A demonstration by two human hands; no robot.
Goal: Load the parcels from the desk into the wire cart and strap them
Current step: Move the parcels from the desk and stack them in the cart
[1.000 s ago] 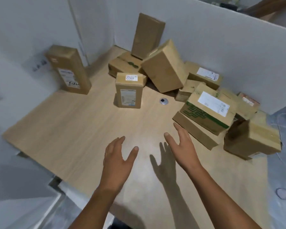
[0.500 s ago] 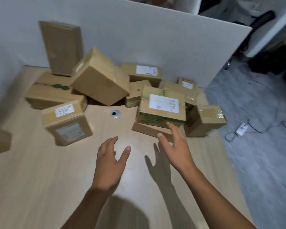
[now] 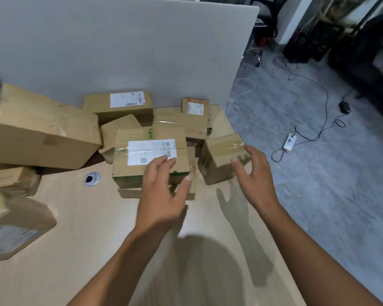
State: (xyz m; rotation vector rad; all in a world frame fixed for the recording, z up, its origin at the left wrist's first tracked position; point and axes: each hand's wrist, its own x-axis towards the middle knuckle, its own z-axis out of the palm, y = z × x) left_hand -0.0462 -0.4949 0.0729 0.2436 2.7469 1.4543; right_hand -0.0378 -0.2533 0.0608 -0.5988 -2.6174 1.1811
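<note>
The parcels lie piled at the far side of the wooden desk (image 3: 75, 228) against a grey partition (image 3: 131, 51); nearest the hands are a labelled carton (image 3: 148, 138) with green print, resting on a flatter parcel (image 3: 131, 192), and just to its right a small tape-wrapped box (image 3: 219, 151) near the desk's edge; both look like stiff corrugated card, probably light, though the glossy tape may be slippery, so opposite side faces or bottom edges seem the safest hold; the left hand (image 3: 161, 193), loosely spread and holding nothing, is over the carton's near right corner, fingertips (image 3: 164, 161) at the label; the right hand (image 3: 254, 177), likewise spread and empty, reaches the small box's near right side, whether touching I cannot tell; no wire cart is in view.
</note>
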